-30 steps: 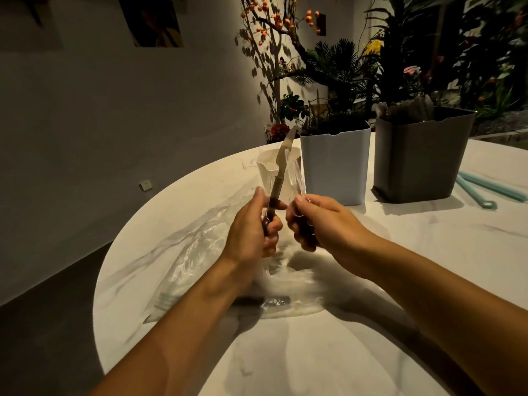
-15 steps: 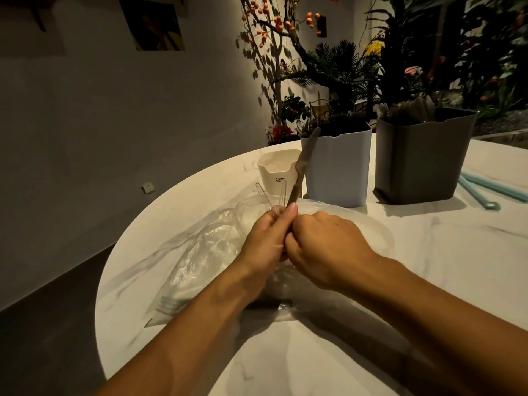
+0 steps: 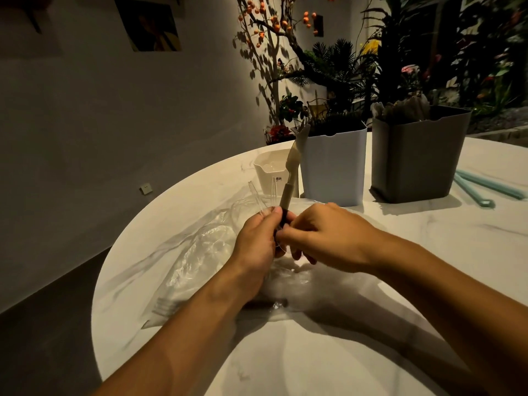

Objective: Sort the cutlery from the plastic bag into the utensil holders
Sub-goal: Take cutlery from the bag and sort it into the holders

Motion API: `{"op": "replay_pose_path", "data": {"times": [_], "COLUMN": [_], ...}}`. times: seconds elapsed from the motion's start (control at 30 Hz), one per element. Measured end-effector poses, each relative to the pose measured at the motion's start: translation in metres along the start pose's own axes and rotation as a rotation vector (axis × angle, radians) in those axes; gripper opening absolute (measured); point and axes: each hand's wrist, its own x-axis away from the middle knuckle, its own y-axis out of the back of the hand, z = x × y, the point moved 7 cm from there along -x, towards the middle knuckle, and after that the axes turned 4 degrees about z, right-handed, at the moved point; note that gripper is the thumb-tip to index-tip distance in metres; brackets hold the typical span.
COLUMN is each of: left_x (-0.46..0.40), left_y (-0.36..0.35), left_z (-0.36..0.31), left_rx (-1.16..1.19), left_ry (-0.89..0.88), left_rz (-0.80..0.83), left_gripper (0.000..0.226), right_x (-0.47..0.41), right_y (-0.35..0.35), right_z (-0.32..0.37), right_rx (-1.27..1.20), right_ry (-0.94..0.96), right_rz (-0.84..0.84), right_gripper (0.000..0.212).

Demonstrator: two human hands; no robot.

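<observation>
At the frame's center, my left hand [image 3: 255, 241] gripped a beige knife [image 3: 291, 172] and 2 clear utensils [image 3: 264, 195] upright. My right hand [image 3: 328, 235] pinched the knife's handle. The plastic bag [image 3: 200, 261] lay beneath on the tabletop [image 3: 314, 352], holders [image 3: 334, 167] behind.

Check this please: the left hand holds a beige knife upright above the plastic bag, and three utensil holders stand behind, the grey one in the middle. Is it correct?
Not quite. The head view shows the grey holder at the right end; the white holder is in the middle, with the small cream holder to its left. The rest stands: the left hand holds the beige knife upright above the plastic bag.
</observation>
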Motion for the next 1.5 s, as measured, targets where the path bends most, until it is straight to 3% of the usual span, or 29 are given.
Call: {"op": "replay_pose_path", "data": {"times": [0.1,0.2,0.37,0.47,0.6,0.73,0.87,1.0,1.13,1.2,1.33,1.5], "left_x": [-0.002,-0.004,-0.001,-0.001,-0.006,-0.011,-0.009,-0.015,-0.026,-0.033,-0.048,-0.061], "left_y": [0.003,0.001,-0.011,-0.012,-0.010,-0.017,-0.029,-0.042,-0.058,-0.068,-0.086,-0.113], "left_z": [0.001,0.002,0.003,0.004,-0.001,-0.015,-0.037,-0.052,-0.066,-0.074,-0.093,-0.120], "left_rx": [0.033,-0.011,-0.122,-0.091,-0.118,-0.262,-0.246,-0.272,-0.290,-0.355,-0.436,-0.411], "left_ry": [0.000,-0.010,-0.039,-0.037,-0.065,-0.121,-0.204,-0.230,-0.260,-0.296,-0.323,-0.401], "left_rz": [-0.018,0.063,0.217,0.236,0.111,0.087,0.139,0.180,0.229,0.247,0.232,0.248], "left_gripper": [0.035,0.040,0.044,0.043,0.032,0.030,0.023,0.014,0.007,0.007,0.009,0.013], "right_x": [0.002,0.000,-0.004,-0.003,-0.004,-0.009,-0.008,0.001,0.006,0.010,0.022,0.040], "right_y": [0.015,0.030,0.026,0.029,0.033,0.035,0.049,0.068,0.089,0.110,0.155,0.197], "right_z": [-0.007,-0.014,-0.013,-0.015,-0.012,-0.005,-0.004,-0.008,-0.015,-0.021,-0.024,-0.017], "right_rx": [-0.032,-0.170,-0.624,-0.695,-0.578,-0.545,-0.587,-0.465,-0.414,-0.331,-0.378,-0.073], "right_ry": [-0.070,-0.088,-0.027,-0.017,-0.003,0.008,0.019,0.037,-0.020,-0.039,0.027,0.114], "right_rz": [-0.163,-0.369,-0.335,-0.352,-0.349,-0.292,-0.240,-0.207,-0.158,-0.241,-0.475,-0.636], "right_gripper": [0.050,0.034,0.008,0.015,0.017,0.012,0.021,0.032,0.023,0.014,0.027,0.069]}}
